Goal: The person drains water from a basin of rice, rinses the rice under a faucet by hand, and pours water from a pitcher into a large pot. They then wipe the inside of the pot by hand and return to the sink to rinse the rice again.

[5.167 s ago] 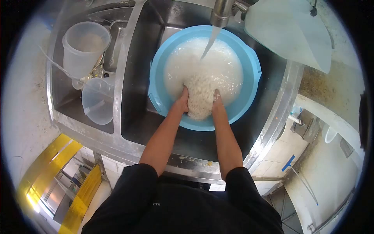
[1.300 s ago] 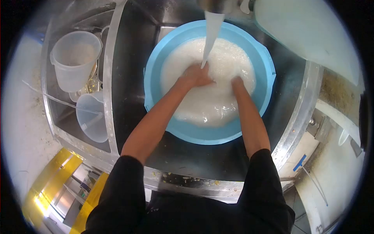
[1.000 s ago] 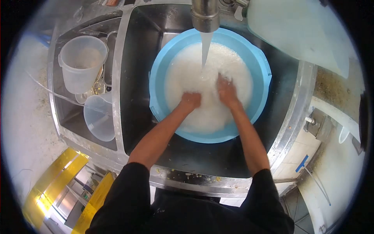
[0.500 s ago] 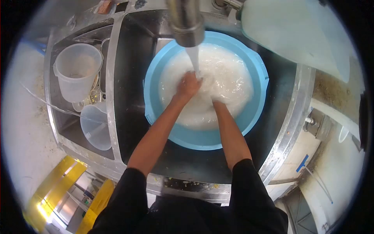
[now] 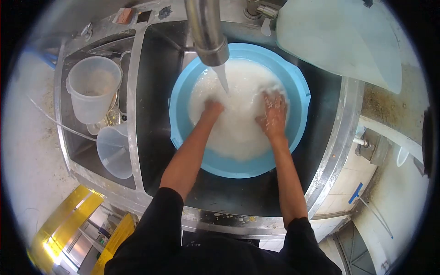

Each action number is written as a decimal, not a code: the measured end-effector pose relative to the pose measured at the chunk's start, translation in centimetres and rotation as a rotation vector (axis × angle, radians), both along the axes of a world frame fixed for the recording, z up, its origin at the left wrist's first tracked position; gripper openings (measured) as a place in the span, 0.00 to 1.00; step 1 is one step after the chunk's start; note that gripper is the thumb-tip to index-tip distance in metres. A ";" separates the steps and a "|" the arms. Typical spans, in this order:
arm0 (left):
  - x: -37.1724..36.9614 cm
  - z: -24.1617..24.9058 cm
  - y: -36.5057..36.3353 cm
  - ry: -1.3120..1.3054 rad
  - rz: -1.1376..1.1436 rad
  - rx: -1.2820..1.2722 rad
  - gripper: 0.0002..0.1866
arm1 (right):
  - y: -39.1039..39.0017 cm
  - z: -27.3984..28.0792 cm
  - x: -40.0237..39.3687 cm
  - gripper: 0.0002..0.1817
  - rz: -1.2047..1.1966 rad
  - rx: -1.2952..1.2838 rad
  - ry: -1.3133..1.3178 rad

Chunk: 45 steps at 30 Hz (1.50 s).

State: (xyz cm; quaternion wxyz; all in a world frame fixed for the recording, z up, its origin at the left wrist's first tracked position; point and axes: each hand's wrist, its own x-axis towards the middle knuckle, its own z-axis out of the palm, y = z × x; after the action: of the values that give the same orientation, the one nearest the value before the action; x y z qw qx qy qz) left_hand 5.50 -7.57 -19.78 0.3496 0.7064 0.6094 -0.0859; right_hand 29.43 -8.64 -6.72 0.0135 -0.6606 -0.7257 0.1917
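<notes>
A round light-blue basin sits in the dark sink, filled with cloudy white water. White grains that look like rice cling to the back of my right hand, which lies at the basin's right side. Its fingers are stretched out and apart, tips partly under the milky surface. My left hand is sunk into the water left of centre, so its fingers are hidden. From the metal faucet a stream of water falls between the two hands, nearer the left one.
In the left sink compartment stand a translucent bucket and a tilted translucent container. A large pale translucent sheet-like piece overhangs the back right corner. A blue squeegee leans at lower right. Yellow slats show at lower left.
My right hand has come up from under the water and moved to the basin's right side, fingers spreading. My left hand has sunk deeper and shifted slightly left and down.
</notes>
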 end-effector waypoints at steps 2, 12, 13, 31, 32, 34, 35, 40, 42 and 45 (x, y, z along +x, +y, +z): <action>0.6 -2.8 2.4 0.001 0.125 -0.020 0.17 | 1.6 -4.3 1.1 0.40 0.005 -0.080 -0.044; 3.6 9.2 3.3 0.049 -0.384 -0.298 0.28 | 5.9 -13.1 0.1 0.30 0.200 -0.379 -0.154; 3.9 10.5 1.3 0.127 -0.458 -0.233 0.28 | 6.0 -15.4 -0.2 0.29 0.116 -0.287 -0.057; 3.9 1.0 2.9 -0.042 -0.141 -0.150 0.25 | -3.3 -7.8 -2.3 0.37 -0.271 -0.335 -0.012; 3.6 -2.2 3.0 -0.036 -0.144 -0.147 0.25 | -4.3 -13.1 -1.9 0.31 -0.277 -0.254 -0.036; 3.9 0.5 4.9 0.081 -0.210 -0.145 0.27 | -3.9 -16.2 -1.2 0.31 -0.236 -0.469 0.058; 4.5 3.3 6.5 0.160 -0.260 -0.167 0.27 | -3.5 -16.6 -1.1 0.30 -0.209 -0.549 0.104; 7.0 14.9 10.9 0.079 -0.140 -0.380 0.35 | -3.5 -16.7 -1.6 0.30 -0.193 -0.628 0.133; 8.2 20.6 11.7 0.177 -0.203 -0.458 0.44 | -4.1 -16.5 -1.7 0.30 -0.200 -0.634 0.125; 8.0 22.3 12.5 0.296 -0.318 -0.506 0.50 | -4.3 -16.5 -2.2 0.29 -0.205 -0.634 0.124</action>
State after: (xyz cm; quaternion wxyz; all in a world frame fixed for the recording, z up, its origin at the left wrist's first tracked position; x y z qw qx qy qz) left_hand 13.55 4.89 2.49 0.4039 0.6635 0.4949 -0.3895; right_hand 27.23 -12.89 -23.22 -0.1295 -0.6884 -0.5577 0.4453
